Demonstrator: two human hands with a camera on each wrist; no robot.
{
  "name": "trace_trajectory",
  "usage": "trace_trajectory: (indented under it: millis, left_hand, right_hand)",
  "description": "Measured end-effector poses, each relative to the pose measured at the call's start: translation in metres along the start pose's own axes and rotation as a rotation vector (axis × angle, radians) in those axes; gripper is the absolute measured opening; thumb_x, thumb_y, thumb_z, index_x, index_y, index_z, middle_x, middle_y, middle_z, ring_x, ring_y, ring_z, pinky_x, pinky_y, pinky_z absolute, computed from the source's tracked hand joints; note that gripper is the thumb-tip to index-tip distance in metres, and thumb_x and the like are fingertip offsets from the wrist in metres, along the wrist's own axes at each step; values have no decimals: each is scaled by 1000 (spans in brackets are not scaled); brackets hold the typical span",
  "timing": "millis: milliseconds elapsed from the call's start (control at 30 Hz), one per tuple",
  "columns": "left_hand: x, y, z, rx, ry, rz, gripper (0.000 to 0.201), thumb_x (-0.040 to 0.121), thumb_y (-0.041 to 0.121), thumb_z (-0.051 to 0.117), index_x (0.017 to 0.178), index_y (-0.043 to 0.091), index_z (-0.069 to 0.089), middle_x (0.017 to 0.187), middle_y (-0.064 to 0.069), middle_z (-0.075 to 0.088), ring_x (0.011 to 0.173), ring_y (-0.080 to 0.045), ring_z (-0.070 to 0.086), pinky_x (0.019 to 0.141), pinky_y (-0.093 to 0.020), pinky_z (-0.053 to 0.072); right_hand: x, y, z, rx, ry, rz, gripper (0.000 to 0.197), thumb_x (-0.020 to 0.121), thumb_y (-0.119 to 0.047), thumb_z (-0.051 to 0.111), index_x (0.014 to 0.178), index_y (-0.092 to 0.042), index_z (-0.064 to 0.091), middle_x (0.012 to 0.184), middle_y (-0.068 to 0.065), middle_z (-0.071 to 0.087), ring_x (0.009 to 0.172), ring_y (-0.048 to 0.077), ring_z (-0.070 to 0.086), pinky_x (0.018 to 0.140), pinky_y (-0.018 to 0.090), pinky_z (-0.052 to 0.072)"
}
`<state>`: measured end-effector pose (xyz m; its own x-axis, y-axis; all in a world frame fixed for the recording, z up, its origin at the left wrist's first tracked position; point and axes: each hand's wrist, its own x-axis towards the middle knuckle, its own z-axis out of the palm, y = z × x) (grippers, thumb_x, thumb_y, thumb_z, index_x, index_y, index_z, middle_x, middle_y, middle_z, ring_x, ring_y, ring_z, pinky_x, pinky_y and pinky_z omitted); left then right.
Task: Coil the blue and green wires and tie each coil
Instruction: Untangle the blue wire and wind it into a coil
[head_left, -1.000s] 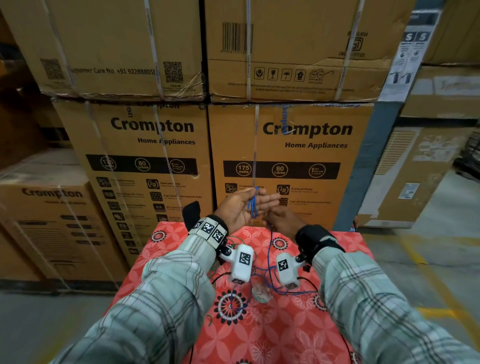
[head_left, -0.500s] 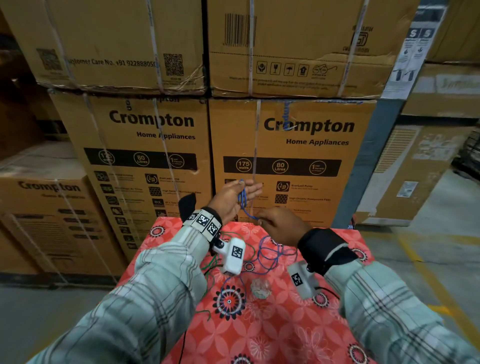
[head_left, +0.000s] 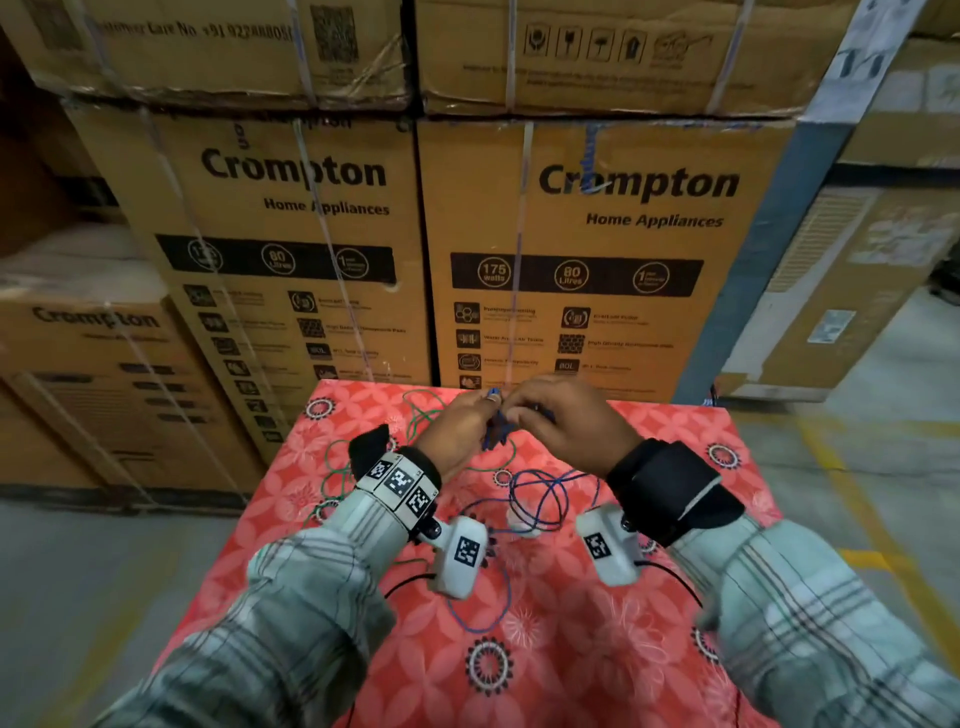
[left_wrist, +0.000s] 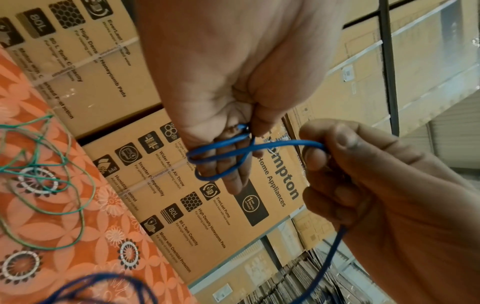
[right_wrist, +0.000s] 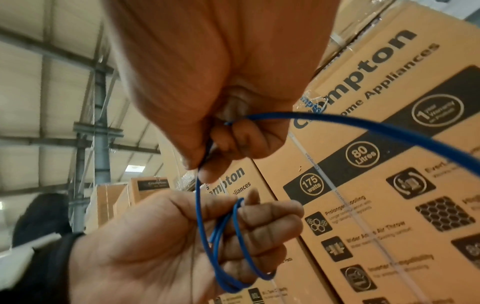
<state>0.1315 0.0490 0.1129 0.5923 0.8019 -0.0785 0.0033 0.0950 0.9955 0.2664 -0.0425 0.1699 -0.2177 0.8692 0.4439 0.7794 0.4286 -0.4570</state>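
Blue wire (left_wrist: 221, 158) is looped in a few turns around the fingers of your left hand (head_left: 457, 431), and the thumb presses the turns at their top against those fingers. Your right hand (head_left: 566, 426) pinches the running length of the same wire between thumb and forefinger, just beside the left hand, so the two hands nearly touch above the far half of the desk (head_left: 571, 649). Half a second ago the left hand was raised higher, in front of the cartons, with its fingers spread open and the right hand lower and apart from it; now both have come down and closed together (the head view is a little blurred at the fingertips, but both wrist views show the grips plainly). From the right hand the wire drops to loose blue loops lying on the red flowered cloth between your wrists. Green wire (head_left: 415, 421) lies uncoiled in wide loops on the cloth on the left side of the desk, under and beyond your left wrist, with neither hand on it. Stacked Crompton cartons (head_left: 571, 234) stand right behind the desk.
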Motion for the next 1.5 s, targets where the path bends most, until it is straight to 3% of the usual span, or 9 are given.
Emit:
trace_trajectory:
  millis: [133, 267, 533, 733, 833, 1033, 1200, 1333, 1500]
  left_hand:
    - [-14, 0, -6, -78, 9, -72, 25, 97, 15, 47, 94, -8, 56, 91, -23, 61, 82, -29, 58, 82, -40, 48]
    - [-28, 4, -6, -271, -145, -94, 22, 101, 1, 31, 97, -5, 51, 91, -22, 70, 85, -31, 72, 89, -43, 56]
    - [-40, 8, -2, -270, -295, -177, 24, 98, 11, 37, 96, -3, 56, 98, -30, 69, 91, -39, 70, 91, -43, 52]
    - [-31, 41, -9, -415, -349, -186, 22, 93, 14, 39, 89, 3, 58, 48, -2, 47, 49, -21, 51, 101, -42, 43]
    - [-29, 57, -16, -450, -405, -169, 29, 98, 13, 32, 88, 3, 57, 46, 2, 37, 43, -16, 43, 97, -40, 46]
    - [-9, 80, -13, -601, -392, -95, 21, 97, 17, 34, 84, 12, 50, 45, 9, 36, 44, -11, 41, 90, -30, 30]
    - [1, 105, -7, -702, -336, -11, 25, 99, 14, 30, 82, 13, 48, 45, 8, 32, 42, -11, 35, 88, -31, 48]
    - [19, 110, -10, -654, -126, 86, 26, 102, 17, 31, 83, 13, 48, 49, 6, 46, 47, -13, 49, 80, -29, 53]
    - [29, 92, -9, -402, 17, 132, 25, 105, 15, 25, 88, 12, 43, 96, -22, 72, 90, -26, 72, 66, -20, 55]
  right_hand:
    - [-1, -2, 0, 254, -109, 143, 16, 91, -3, 55, 98, -12, 65, 84, -2, 66, 72, -2, 58, 66, 12, 42]
    - [10, 11, -6, 260, -81, 186, 18, 91, -4, 57, 97, -20, 60, 77, -3, 63, 66, 1, 57, 63, 18, 45]
    - [30, 34, -12, 228, -77, 174, 7, 83, -12, 72, 82, -10, 66, 74, -4, 66, 65, 2, 58, 62, 18, 46]
    - [30, 53, -5, 422, 19, 327, 27, 94, -24, 59, 78, -5, 68, 64, -15, 65, 60, -5, 55, 62, 14, 42]
    - [18, 64, 2, 556, 62, 392, 34, 97, -34, 51, 71, -21, 68, 59, -11, 53, 56, 7, 42, 56, 21, 36]
    - [13, 62, 31, 815, 174, 567, 29, 102, -25, 43, 84, -13, 62, 59, -1, 41, 49, 8, 35, 50, 21, 31]
    - [8, 52, 50, 1039, 273, 722, 20, 101, -25, 47, 82, -17, 48, 62, 2, 40, 48, 9, 35, 52, 24, 33]
    - [-3, 47, 66, 875, 212, 740, 17, 99, -9, 44, 84, -16, 47, 64, 5, 50, 46, 9, 38, 46, 19, 32]
    - [-2, 36, 59, 44, 2, 254, 3, 88, -14, 55, 86, -13, 57, 77, 3, 59, 71, 19, 52, 61, 30, 37]
